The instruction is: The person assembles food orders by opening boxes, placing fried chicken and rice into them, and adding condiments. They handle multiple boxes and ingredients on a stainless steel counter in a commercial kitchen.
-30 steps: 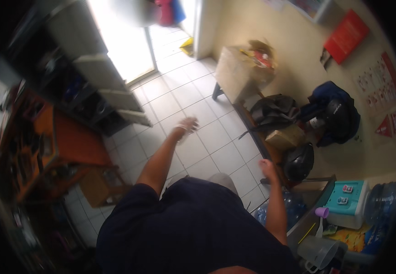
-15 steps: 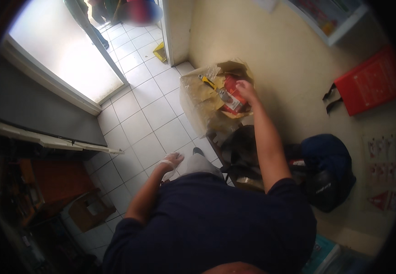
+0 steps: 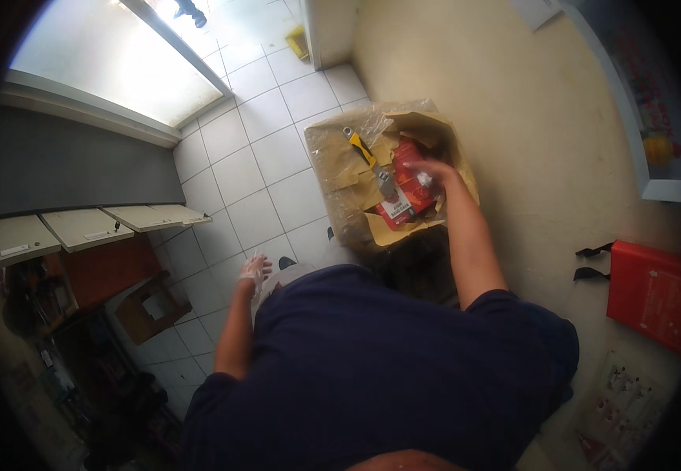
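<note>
A large package (image 3: 339,184) in torn brown paper and clear plastic stands by the wall, its top ripped open. Inside shows a red box (image 3: 407,155) with a white label. My right hand (image 3: 430,170) hovers over or touches this box, fingers stretched out and slightly blurred; a whitish patch shows beneath them. To its left, a scraper (image 3: 369,161) with a yellow and black handle and metal blade lies across the paper. Well away from the package, my left hand (image 3: 257,269) hangs beside my leg with fingers spread, a thin whitish covering on it.
White floor tiles (image 3: 266,188) lead to a doorway with a frosted door (image 3: 121,63). A row of pale cabinet doors (image 3: 81,228) is at left, above a brown wooden piece (image 3: 152,306). A red case (image 3: 650,294) and a wall cabinet (image 3: 662,191) hang at right.
My view has shifted, bringing the package nearer the middle. My right hand's fingers have gone from bunched to stretched out over the red box. My left hand's fingers have spread.
</note>
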### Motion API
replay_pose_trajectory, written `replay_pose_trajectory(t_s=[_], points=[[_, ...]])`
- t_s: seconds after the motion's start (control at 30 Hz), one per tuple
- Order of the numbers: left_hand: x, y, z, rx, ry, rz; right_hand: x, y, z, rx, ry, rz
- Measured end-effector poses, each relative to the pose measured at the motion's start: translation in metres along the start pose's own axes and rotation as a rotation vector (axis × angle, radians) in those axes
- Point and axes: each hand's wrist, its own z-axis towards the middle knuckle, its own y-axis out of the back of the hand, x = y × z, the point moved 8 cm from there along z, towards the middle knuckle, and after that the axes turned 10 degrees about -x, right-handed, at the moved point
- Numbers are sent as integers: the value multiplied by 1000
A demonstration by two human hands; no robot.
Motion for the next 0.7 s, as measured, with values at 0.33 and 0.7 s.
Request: replay_pose_trajectory(t_s=[0.33, 0.7], points=[[-143, -201, -66, 444, -554, -13, 25, -33, -42, 250, -92, 28], [-154, -212, -88, 418, -566, 59, 40, 59, -129, -649, 522, -318]])
